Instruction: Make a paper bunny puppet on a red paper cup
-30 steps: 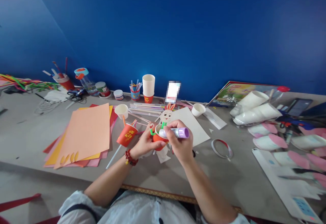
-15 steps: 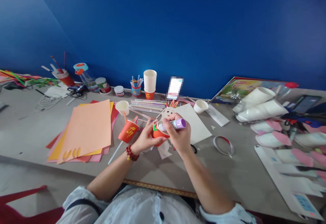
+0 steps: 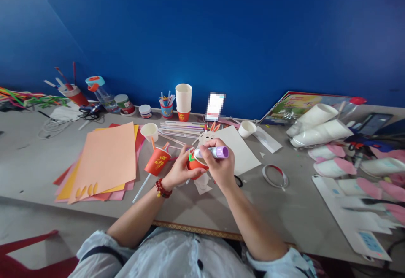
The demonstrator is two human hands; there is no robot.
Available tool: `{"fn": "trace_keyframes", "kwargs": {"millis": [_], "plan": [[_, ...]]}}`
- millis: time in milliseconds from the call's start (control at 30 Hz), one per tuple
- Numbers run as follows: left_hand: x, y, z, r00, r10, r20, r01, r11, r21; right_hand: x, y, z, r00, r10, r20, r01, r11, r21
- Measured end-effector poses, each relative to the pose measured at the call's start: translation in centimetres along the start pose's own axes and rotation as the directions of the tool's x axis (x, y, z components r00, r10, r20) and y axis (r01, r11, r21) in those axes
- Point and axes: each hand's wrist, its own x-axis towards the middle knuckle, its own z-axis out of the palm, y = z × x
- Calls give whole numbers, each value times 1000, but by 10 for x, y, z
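My left hand (image 3: 181, 169) is wrapped round a small red paper cup (image 3: 198, 168), its mouth tipped towards me. A green piece and a red-and-white piece show near the cup's rim, by my fingers. My right hand (image 3: 220, 160) grips a glue stick (image 3: 218, 152) with a pale tube and a purple end. Its other end points left at the cup's rim; the exact contact is hidden by my fingers. Just beyond my hands lies a white paper rabbit face (image 3: 209, 136) with orange ears. Under the cup is a scrap of cut white paper (image 3: 202, 184).
Left of my hands lie a second red cup (image 3: 157, 162) on a straw and a stack of coloured paper (image 3: 110, 155). Straws (image 3: 182, 129), white cups (image 3: 149, 132) and a lit phone (image 3: 215, 106) are behind. A tape roll (image 3: 275, 176) and bagged cups (image 3: 322, 132) are to the right.
The whole view has shifted slightly, so everything sits a little further left. Both hands keep their hold on the cup and glue stick, with hardly any other movement.
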Motion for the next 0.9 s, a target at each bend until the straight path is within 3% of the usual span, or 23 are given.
{"fn": "trace_keyframes", "kwargs": {"millis": [233, 800, 900], "plan": [[2, 2, 0, 998, 58, -17, -59, 998, -29, 0, -1, 2, 1000, -16, 9, 16, 1000, -5], [1, 3, 0, 1000, 2, -9, -3, 996, -92, -4, -4, -2, 999, -40, -6, 39, 998, -39], [2, 7, -2, 999, 1, -50, -7, 993, -115, -9, -4, -10, 999, -30, -28, 32, 999, 43]]}}
